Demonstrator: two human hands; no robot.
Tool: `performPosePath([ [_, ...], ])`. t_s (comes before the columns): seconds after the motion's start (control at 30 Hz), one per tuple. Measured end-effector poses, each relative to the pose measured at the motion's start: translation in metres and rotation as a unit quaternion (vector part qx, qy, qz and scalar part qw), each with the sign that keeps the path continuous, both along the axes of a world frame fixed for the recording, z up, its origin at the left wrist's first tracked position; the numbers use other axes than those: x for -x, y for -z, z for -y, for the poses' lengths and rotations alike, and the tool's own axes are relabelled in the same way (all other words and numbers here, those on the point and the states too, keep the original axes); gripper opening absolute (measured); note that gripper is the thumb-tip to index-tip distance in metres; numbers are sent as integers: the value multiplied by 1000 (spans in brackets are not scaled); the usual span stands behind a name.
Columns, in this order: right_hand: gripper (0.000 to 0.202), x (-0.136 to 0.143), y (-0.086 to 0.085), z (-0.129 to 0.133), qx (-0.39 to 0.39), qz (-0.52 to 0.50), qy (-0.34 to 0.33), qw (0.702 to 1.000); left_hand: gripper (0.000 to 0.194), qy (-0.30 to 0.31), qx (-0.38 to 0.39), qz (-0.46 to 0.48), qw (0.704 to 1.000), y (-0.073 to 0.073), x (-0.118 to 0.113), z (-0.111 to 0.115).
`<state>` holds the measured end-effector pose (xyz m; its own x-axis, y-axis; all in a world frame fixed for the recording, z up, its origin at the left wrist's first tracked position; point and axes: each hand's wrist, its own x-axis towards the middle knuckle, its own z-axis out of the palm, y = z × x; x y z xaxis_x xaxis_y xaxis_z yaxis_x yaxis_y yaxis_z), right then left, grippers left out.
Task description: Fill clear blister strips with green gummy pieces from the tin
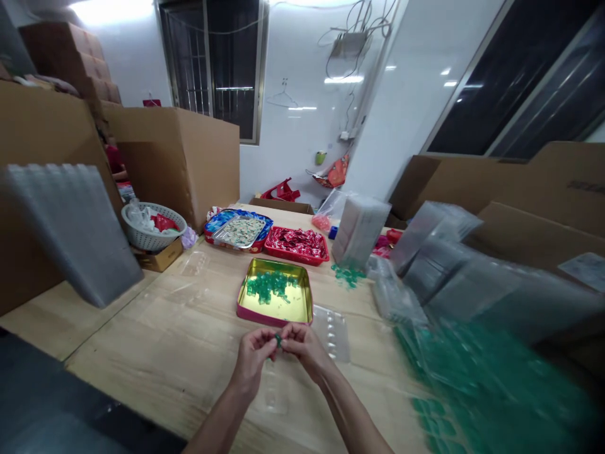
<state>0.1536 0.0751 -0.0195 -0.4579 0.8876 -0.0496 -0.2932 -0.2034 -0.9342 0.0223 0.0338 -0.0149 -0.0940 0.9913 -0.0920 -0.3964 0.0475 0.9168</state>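
Your left hand (250,362) and right hand (302,350) pinch a small green piece (278,340) between nearly closed fingertips, likely for fine control. Just beyond, the gold-lined tin (302,296) holds loose green pieces (269,285), its low walls apparently keeping them within reach.

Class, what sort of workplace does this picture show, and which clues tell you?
Probably a small packing or assembly workshop: stacks of clear plastic trays stand on a wooden worktable, large cardboard boxes stand around it, and an open tin holds many small green pieces.
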Motion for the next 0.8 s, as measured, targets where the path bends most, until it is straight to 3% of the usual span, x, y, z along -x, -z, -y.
performPosePath([
  [0.27, 31, 0, -4, 28, 15, 13, -23, 1000, 16, 50, -9, 2, 999, 3, 12, 20],
  [0.4, 28, 1, -12, 32, 21, 22, -45, 999, 15, 80, -22, -38, 996, -4, 18, 19],
  [0.57, 30, 2, -13, 29, 17, 14, -23, 999, 18, 101, -40, -74, 991, -13, 23, 11],
  [0.67, 32, 2, -1, 29, 40, 36, -9, 999, 20, 112, -8, -93, 989, -4, 25, 9],
  [0.8, 33, 4, 26, 29, 46, 90, 17, 995, 28, 105, 62, -119, 985, 24, 23, 12],
])
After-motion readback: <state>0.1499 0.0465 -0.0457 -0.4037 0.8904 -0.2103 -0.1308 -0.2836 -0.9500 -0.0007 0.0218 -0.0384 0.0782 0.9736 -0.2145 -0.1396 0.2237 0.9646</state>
